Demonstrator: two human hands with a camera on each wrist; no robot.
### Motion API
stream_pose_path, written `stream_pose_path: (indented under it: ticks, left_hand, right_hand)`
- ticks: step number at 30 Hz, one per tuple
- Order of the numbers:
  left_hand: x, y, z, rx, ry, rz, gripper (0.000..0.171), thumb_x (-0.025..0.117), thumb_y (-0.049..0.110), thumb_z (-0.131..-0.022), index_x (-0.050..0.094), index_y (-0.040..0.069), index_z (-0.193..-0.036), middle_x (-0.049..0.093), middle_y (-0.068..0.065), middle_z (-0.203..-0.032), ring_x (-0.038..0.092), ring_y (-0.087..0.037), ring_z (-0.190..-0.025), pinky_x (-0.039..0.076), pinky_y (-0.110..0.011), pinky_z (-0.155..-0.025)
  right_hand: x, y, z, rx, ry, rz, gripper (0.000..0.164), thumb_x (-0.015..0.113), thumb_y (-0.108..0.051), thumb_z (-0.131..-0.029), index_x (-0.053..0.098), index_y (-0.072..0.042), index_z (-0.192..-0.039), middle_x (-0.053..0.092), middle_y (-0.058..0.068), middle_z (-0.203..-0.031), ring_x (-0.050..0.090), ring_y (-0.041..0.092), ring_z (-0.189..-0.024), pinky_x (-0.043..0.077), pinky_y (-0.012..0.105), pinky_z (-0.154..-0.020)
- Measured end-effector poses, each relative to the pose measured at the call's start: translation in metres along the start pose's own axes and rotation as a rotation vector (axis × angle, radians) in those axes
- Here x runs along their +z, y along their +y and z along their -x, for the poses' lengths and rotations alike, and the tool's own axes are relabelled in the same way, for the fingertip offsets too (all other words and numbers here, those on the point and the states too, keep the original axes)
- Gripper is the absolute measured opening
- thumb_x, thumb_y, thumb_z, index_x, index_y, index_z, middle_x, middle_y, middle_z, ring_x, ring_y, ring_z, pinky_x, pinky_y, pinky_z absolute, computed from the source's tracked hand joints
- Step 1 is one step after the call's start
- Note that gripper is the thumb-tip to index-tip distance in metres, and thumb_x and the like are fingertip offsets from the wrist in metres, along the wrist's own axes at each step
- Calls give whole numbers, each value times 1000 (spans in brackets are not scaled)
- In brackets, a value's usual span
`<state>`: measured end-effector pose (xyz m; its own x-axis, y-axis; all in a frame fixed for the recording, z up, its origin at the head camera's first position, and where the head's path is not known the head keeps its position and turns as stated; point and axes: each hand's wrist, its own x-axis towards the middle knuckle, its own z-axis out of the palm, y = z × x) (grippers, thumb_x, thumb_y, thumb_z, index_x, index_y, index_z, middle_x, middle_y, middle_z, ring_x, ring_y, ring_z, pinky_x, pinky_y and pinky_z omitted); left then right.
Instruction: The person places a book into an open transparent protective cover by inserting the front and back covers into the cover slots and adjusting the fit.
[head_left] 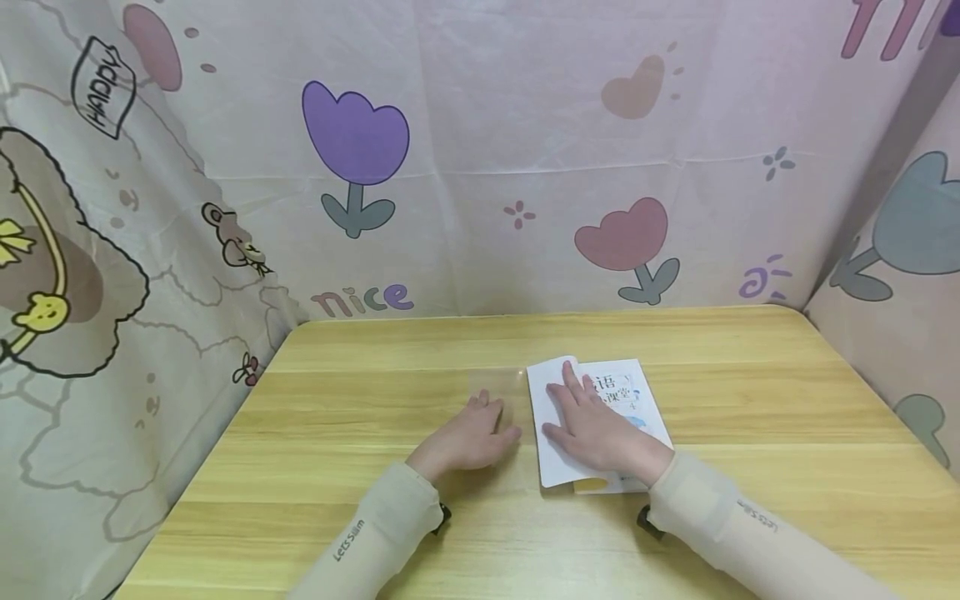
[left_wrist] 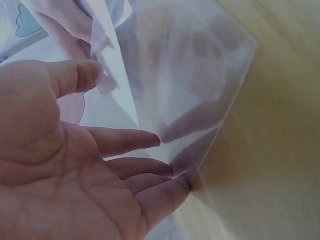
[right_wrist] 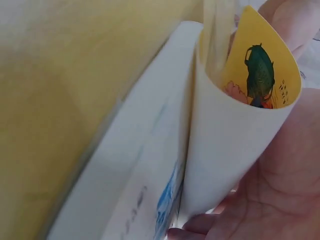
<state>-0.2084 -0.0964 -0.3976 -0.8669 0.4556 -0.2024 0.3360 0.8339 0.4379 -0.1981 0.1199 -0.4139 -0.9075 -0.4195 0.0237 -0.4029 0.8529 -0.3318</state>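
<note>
The booklet (head_left: 654, 407) lies on the counter (head_left: 750, 400). Across its left side, the right hand (head_left: 596, 429) has its grip spread over a white paper flap (head_left: 557, 467), probably because the yellow-backed sheet curls and would spring up. Left of the booklet, the left hand's (head_left: 468, 437) grip is loosely spread, pinching nothing, fingers against a clear plastic sheet (left_wrist: 200, 75), presumably to steady the slippery film.

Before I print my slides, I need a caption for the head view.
Right hand resting on the curled white leaf of a booklet, left hand touching a clear sheet over a table.
</note>
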Motion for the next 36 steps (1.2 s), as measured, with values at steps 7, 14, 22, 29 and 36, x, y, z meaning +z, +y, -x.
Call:
stream_pose_path:
  ticks: [7, 14, 22, 29, 36]
  left_hand:
    - [2, 0, 1, 9, -21, -19, 73, 40, 48, -100, 32, -8, -147, 12, -32, -151, 11, -45, -138, 17, -53, -109]
    - [7, -1, -1, 21, -24, -57, 73, 37, 49, -101, 32, -9, -146, 12, -32, -151, 11, -46, -137, 18, -53, -109]
    - [5, -2, 1, 29, -15, -60, 71, 39, 49, -101, 34, -6, -147, 13, -33, -151, 11, -46, -137, 18, -52, -109]
    - [6, -2, 1, 39, -6, -59, 70, 40, 49, -100, 37, -5, -145, 15, -34, -150, 13, -48, -136, 20, -54, -108]
    - [7, -5, 2, 56, -12, -62, 59, 35, 40, -104, 37, -2, -147, 14, -34, -150, 12, -47, -136, 20, -53, -108]
  right_hand:
    - [6, -2, -4, -34, 21, 107, 65, 45, -39, -101, 34, 6, -146, 4, 32, -153, 7, 56, -133, 22, 58, -105]
    - [7, -13, -6, -53, 31, 238, 65, 46, -41, -100, 38, 6, -145, 12, 33, -151, 11, 58, -131, 22, 58, -106]
    - [12, -19, -13, -119, 112, 287, 54, 45, -25, -99, 43, 13, -137, 22, 39, -145, 16, 48, -136, 10, 60, -108]
    - [16, -20, -19, -146, 121, 276, 53, 44, -23, -99, 44, 13, -136, 24, 38, -145, 14, 47, -137, 7, 60, -108]
    - [16, -22, -21, -224, 99, 334, 52, 43, -20, -99, 43, 15, -137, 25, 38, -144, 14, 45, -137, 5, 58, -109]
